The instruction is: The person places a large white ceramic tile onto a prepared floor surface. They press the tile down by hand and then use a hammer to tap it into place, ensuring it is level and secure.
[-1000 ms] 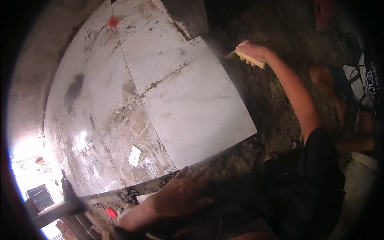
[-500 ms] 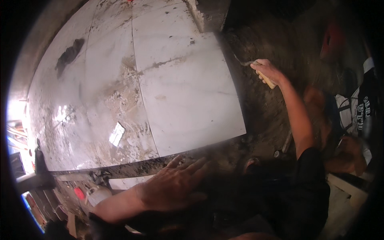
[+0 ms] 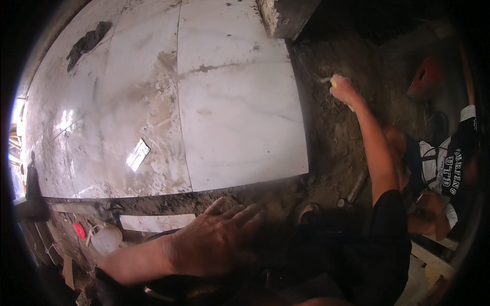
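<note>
My right hand (image 3: 344, 90) is closed around the handle of a trowel, its arm stretched out to the right of the pale floor tiles. The trowel's metal neck (image 3: 325, 79) shows ahead of my fist, and a bit of yellowish handle pokes out behind it. I cannot make out the blade against the dark, damp mortar or soil (image 3: 332, 132). Nearest to that hand is the edge of a large white marbled tile (image 3: 245, 127). My left hand (image 3: 212, 239) is held low in front of me, fingers stretched and apart, holding nothing; its lower side fades into dark shadow.
Mud-smeared tiles carry a small bright rectangular piece (image 3: 138, 154) and a dark rag-like lump (image 3: 88, 43). A concrete pillar (image 3: 286, 18) stands at the far edge. A person (image 3: 434, 168) sits close on the right. A white strip (image 3: 155, 222) and pale jug (image 3: 106, 239) lie lower left.
The whole view has shifted a little. My right fist has turned, so less of the trowel's handle shows. The left hand stays spread in about the same place.
</note>
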`<action>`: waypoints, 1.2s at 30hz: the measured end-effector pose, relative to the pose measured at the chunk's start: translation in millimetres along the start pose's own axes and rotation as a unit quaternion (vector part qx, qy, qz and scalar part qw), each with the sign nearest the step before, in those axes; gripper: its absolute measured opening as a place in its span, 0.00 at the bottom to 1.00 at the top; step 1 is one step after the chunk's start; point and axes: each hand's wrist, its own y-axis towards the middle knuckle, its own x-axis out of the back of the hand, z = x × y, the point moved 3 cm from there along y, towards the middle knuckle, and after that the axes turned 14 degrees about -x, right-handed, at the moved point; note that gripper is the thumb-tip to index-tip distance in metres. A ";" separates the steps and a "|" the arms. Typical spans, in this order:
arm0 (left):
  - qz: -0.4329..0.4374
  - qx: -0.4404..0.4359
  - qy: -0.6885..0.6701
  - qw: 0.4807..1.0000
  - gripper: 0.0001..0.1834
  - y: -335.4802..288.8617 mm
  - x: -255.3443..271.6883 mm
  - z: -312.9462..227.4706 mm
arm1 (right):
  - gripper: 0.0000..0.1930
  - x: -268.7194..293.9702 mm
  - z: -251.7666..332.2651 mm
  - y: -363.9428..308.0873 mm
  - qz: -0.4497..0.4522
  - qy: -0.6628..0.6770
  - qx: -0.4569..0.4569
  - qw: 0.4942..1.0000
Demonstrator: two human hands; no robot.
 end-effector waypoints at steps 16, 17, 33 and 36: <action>-0.055 -0.023 0.009 0.998 0.41 5.8 5.9 9.2 | 0.26 -14.0 30.4 26.5 0.220 0.028 -0.132 0.966; -0.062 -0.034 0.012 0.997 0.42 6.3 2.4 6.3 | 0.25 -3.2 33.0 12.8 0.227 0.028 -0.140 0.963; -0.062 -0.052 0.062 0.995 0.40 12.1 -10.1 -30.1 | 0.24 -42.2 -19.5 -110.0 0.248 -0.030 -0.112 0.962; -0.046 -0.037 0.065 0.996 0.41 9.6 -13.6 -36.4 | 0.24 -40.3 -36.9 -143.5 0.236 -0.083 -0.084 0.964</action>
